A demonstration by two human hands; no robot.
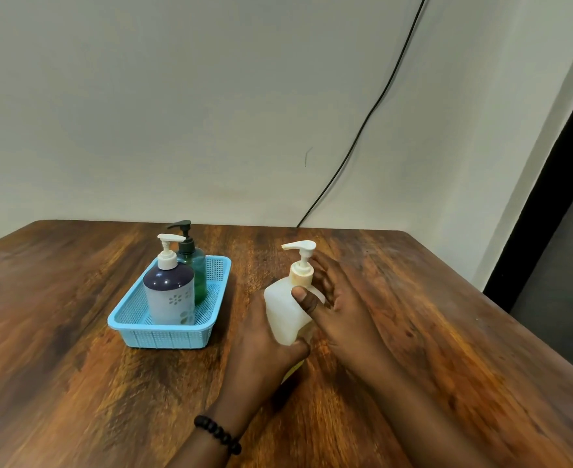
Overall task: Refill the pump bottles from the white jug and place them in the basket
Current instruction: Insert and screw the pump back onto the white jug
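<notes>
A white translucent pump bottle (283,310) with a cream collar and white pump head stands on the wooden table (75,383), right of the basket. My left hand (261,352) wraps its lower body from the near left. My right hand (339,309) holds its shoulder from the right, thumb across the front. The light blue mesh basket (136,327) holds two upright pump bottles: a white one with a dark purple top (170,295) in front, and a green one with a black pump (195,265) behind it. No white jug is in view.
The table's back edge meets a pale wall. A black cable (373,109) runs down the wall to the table's rear. The table's right edge drops to a dark floor strip (555,251). A bead bracelet (217,434) circles my left wrist.
</notes>
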